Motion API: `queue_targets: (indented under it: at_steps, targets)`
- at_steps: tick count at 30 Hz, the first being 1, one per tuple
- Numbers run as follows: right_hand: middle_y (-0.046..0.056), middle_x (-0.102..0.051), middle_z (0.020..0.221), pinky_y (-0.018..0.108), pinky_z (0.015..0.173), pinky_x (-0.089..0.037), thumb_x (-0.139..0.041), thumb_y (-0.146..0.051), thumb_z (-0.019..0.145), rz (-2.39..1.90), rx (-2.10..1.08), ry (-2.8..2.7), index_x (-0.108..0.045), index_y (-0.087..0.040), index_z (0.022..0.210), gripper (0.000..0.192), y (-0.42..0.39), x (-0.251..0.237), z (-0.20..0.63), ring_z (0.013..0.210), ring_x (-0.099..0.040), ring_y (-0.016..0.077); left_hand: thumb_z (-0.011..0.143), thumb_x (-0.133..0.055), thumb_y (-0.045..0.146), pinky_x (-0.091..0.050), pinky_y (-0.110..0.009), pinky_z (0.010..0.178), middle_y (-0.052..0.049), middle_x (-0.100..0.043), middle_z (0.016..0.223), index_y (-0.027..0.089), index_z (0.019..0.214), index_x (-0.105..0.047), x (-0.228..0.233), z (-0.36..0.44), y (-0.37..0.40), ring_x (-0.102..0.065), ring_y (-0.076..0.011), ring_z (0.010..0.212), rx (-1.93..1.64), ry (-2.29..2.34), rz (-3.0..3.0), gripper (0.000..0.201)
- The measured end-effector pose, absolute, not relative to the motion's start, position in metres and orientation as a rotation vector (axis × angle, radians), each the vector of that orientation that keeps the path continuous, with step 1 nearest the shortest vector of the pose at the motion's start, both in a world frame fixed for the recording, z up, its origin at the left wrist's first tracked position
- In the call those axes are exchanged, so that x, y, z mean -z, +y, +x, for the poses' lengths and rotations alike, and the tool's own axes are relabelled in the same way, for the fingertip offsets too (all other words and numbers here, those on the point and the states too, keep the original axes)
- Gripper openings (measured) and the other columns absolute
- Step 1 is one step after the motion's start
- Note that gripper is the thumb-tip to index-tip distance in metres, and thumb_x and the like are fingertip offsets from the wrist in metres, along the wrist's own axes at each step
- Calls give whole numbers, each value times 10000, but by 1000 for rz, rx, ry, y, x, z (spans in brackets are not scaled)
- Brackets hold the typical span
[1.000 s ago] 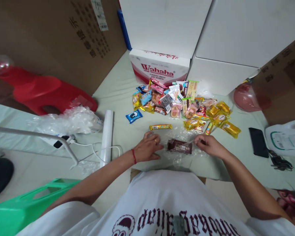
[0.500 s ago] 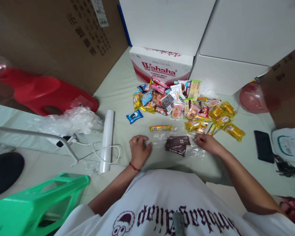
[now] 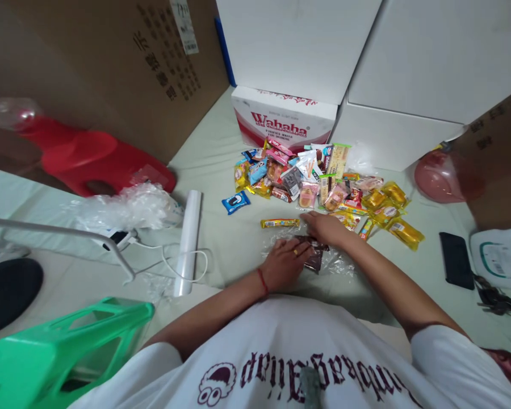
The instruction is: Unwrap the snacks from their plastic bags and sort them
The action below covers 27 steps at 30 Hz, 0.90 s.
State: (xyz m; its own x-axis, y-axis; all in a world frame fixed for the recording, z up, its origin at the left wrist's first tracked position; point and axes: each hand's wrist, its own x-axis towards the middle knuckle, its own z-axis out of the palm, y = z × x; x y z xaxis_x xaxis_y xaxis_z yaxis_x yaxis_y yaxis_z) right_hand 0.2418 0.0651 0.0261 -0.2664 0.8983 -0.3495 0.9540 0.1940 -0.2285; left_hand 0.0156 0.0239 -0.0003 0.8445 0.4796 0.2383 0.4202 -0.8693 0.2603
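Note:
Several dark brown packets [image 3: 313,262] lie on a sheet of clear plastic [image 3: 340,262] in front of me. My left hand [image 3: 284,264] rests over them with its fingers stretched out, hiding part of the packets. Just beyond, my right hand [image 3: 327,228] reaches left with fingers extended, its fingertips at the right end of a thin yellow packet [image 3: 280,222]. Whether they touch that packet is unclear. Behind both hands spreads a heap of wrapped snacks [image 3: 292,179]. A blue packet [image 3: 235,202] sits apart on the left.
A white and red Wahaba-lettered carton [image 3: 281,122] stands behind the snacks. To the left are a white roll [image 3: 189,244], a cable, crumpled plastic wrap [image 3: 132,213] and a red jug [image 3: 97,159]. On the right lie a phone [image 3: 456,260] and keys [image 3: 497,298].
My left hand has moved right onto the brown packets. My right hand has come left and away from me, from the plastic's right edge to the yellow packet's end.

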Motion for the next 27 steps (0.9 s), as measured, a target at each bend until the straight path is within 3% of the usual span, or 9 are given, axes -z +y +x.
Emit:
queue_targets:
  at_steps: [4,6,10,15,18,22,24,27]
  targets:
    - [113,-749,968,285,738,-406,-592,-271,953,1823,688,2263,-753,-176,1062,217,81,-15,241,868,-662,234,1044,-461,309,-366,-468,934,-127,-696,1325,194,1399,-601,12,23,41,-554,-292,1212,-330,956,2666,399]
    - [91,-742,929,279,775,-403,-562,-252,965,1786,708,2305,-758,-176,948,210,81,-18,244,862,-645,213,1025,-481,311,-367,-482,924,-130,-712,1249,197,1336,-654,12,23,49,-547,-314,1178,-289,1038,2602,374]
    - [102,-717,994,317,934,-376,-554,-228,954,1704,693,2559,-736,-162,928,195,74,-26,248,982,-611,230,924,-599,301,-354,-520,959,-108,-680,1270,242,1073,-777,10,23,57,-498,-349,1218,-320,967,2558,240]
    - [77,-700,872,269,700,-356,-486,-269,1008,1860,834,2456,-687,-167,964,229,63,-29,250,772,-583,194,893,-620,252,-256,-590,1094,-59,-619,1416,253,842,-791,17,14,56,-404,-372,1366,-475,714,2616,179]
    - [64,-686,827,268,666,-333,-490,-297,1023,1979,804,2405,-674,-173,957,232,52,-33,245,730,-569,187,899,-640,339,-248,-586,1134,-97,-579,1446,271,1087,-773,25,8,55,-390,-371,1390,-569,793,2569,240]
    - [72,-670,908,261,705,-365,-453,-282,1046,2001,791,2559,-702,-178,1015,271,19,-41,231,796,-588,180,844,-696,479,-281,-556,1142,-190,-505,1494,185,1537,-462,33,5,55,-398,-374,1398,-628,1090,2370,789]
    - [68,-654,920,260,701,-372,-431,-277,1058,1882,825,2625,-725,-196,1112,310,-4,-42,220,788,-580,175,846,-691,450,-309,-543,1103,-195,-538,1455,169,1572,-406,32,5,56,-436,-373,1359,-545,1166,2323,829]
    - [62,-657,928,265,684,-372,-452,-262,1052,1721,885,2626,-739,-247,1213,330,-35,-35,206,767,-562,178,819,-712,344,-340,-527,1027,-152,-633,1314,224,1374,-636,27,1,60,-470,-370,1284,-377,1172,2340,573]
